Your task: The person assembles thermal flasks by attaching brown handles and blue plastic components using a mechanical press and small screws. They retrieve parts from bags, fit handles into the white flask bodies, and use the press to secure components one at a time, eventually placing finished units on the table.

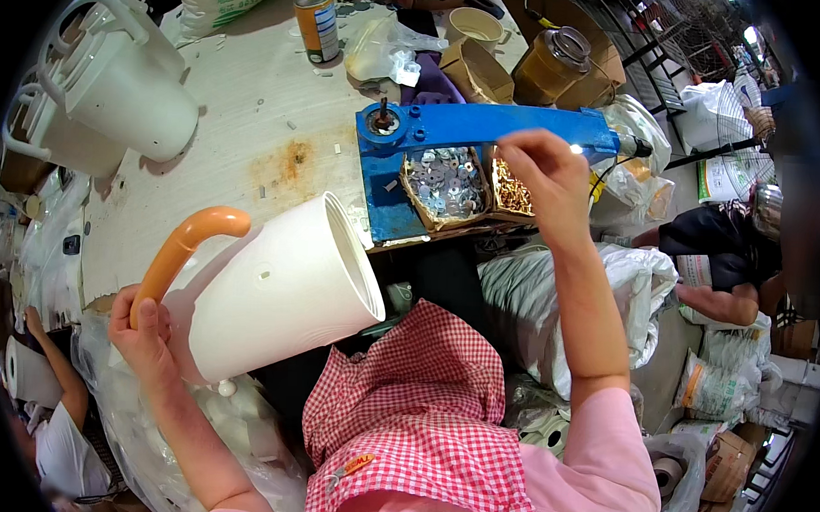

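My left hand (143, 336) is closed round the lower end of a curved orange handle (174, 253). Beside that handle a white plastic bucket (267, 291) lies tilted, its open mouth turned to the right; whether the two are joined I cannot tell. My right hand (546, 175) is raised near a blue bench press (489, 124), thumb and fingers drawn together in a pinch. Anything between those fingertips is too small to make out. Just below it sit a box of brass-coloured rivets (512, 189) and a box of grey metal washers (445, 184).
White handled buckets (134, 88) stand stacked at the left of the pale worktable (242, 111). Farther back are a spray can (317, 23), a brown lidded jar (553, 65) and cardboard boxes. White sacks (572, 309) lie at the right. Other people work at both sides.
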`<state>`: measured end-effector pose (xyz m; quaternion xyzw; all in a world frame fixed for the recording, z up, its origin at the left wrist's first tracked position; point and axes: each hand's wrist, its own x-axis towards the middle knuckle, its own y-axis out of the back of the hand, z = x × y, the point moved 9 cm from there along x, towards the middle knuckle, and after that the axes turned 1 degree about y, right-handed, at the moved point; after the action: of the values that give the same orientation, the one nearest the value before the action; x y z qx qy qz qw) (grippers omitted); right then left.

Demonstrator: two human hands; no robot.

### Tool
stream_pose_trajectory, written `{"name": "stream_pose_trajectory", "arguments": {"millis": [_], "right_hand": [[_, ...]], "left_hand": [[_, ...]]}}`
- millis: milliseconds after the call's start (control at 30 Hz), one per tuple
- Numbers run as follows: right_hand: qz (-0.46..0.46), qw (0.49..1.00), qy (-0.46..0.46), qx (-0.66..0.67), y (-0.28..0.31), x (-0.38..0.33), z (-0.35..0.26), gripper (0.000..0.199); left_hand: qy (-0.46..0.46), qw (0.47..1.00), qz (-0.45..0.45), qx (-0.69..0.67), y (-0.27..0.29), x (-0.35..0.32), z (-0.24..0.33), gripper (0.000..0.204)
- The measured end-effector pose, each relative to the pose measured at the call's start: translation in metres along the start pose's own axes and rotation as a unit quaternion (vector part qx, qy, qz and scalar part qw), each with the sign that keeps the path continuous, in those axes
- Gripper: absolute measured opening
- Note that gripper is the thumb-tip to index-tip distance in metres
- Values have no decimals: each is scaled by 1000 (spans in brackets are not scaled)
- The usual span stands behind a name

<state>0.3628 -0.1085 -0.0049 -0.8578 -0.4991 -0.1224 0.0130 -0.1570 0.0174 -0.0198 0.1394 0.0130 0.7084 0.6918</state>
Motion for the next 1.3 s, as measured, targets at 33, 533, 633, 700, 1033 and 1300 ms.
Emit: {"name": "stream_pose_trajectory", "arguments": {"millis": [33,533,633,700,1033,1300], "right_hand": [[-24,999,17,-30,-18,12,-9,11],[-202,955,103,-189,-115,69,-58,14],[-218,948,107,-204,-115,71,-56,16],[-215,949,122,-194,-117,73,-54,16],[-119,982,-6,-146,-60,1,17,9],[-106,864,185,-457,-72,-16,47,11]], "left_hand": [[35,999,-17,-3,-1,0,-2,40],[18,1000,-19,-15,5,-8,-2,46],[5,1000,-5,-13,3,-10,0,46],[-9,1000,4,-10,3,-10,-1,44],[-30,999,17,-11,10,-13,-4,39],[-37,999,-11,20,-2,-17,10,41]]}}
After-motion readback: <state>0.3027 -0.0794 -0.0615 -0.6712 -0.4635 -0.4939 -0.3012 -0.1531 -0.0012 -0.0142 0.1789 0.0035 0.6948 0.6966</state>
